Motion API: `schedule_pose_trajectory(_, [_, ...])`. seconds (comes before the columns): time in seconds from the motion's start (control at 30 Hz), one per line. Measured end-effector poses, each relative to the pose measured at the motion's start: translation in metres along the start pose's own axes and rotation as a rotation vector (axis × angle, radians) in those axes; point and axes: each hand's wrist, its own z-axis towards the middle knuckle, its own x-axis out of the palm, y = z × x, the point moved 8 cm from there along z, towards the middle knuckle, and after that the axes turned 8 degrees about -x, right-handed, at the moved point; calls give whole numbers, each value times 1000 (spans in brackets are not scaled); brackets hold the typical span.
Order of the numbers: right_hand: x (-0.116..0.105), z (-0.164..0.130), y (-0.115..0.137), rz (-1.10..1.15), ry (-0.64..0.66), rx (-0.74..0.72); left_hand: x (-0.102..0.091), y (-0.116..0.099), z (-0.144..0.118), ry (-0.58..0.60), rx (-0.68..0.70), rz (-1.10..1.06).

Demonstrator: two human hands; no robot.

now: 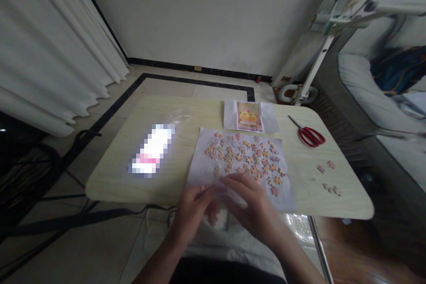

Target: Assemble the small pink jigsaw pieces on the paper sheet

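At the near edge of the white sheet (pixel 200 165): left hand (pixel 195 207) and right hand (pixel 250 199) were blurred, grips indiscernible | on the sheet: puzzle pieces (pixel 249 159) lay scattered | right of it: red-handled scissors (pixel 311 136) lay.

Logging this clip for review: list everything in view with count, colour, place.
Table: 1, pale wood, centre
White sheet: 1, white, table's middle
Puzzle pieces: dozens, mostly orange and pink, on white sheet
Loose pieces: several, pinkish, table's right
Picture sheet: 1, white, yellow-pink picture, table's far edge
Scissors: 1, red handles, table's right
Pixelated patch: 1, white and pink, table's left
Clear plastic: 1, transparent, beyond patch
Curtain: 1, white, left
Wall: 1, greyish, ahead
Stand: 1, white, upper right
Sofa: 1, grey, far right
Unidentified item: 1, blue, on sofa
Floor: 1, mostly pale tile, around table
Left hand: 1, bare, sheet's near edge, blurred
Right hand: 1, bare, over sheet's near part, blurred
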Motion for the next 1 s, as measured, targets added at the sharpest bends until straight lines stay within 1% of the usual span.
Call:
schedule_pose_trajectory(0.1, [2,-2,1,12,52,3,11,9,-2,67,-58,1])
schedule_pose_trajectory(0.17, [2,-4,2,-5,77,4,15,13,-4,90,-75,6])
schedule_pose_trajectory(0.3, [5,-7,3,-49,154,14,17,23,-3,89,-87,-20])
schedule_pose_trajectory(0.4, [8,-10,6,-72,207,1,20,28,-2,100,-75,6])
schedule_pose_trajectory(0.57, [9,-11,10,-131,237,-43,20,25,-4,111,-78,63])
schedule_pose_trajectory(0.77, [15,-13,6,-199,246,-84,20,20,-6,153,-81,160])
schedule_pose_trajectory(0.87, [19,-13,1,-199,242,-86,17,18,-6,138,-90,166])
schedule_pose_trajectory(1.0, [25,-11,-3,-154,271,-72,16,15,-5,136,-108,183])
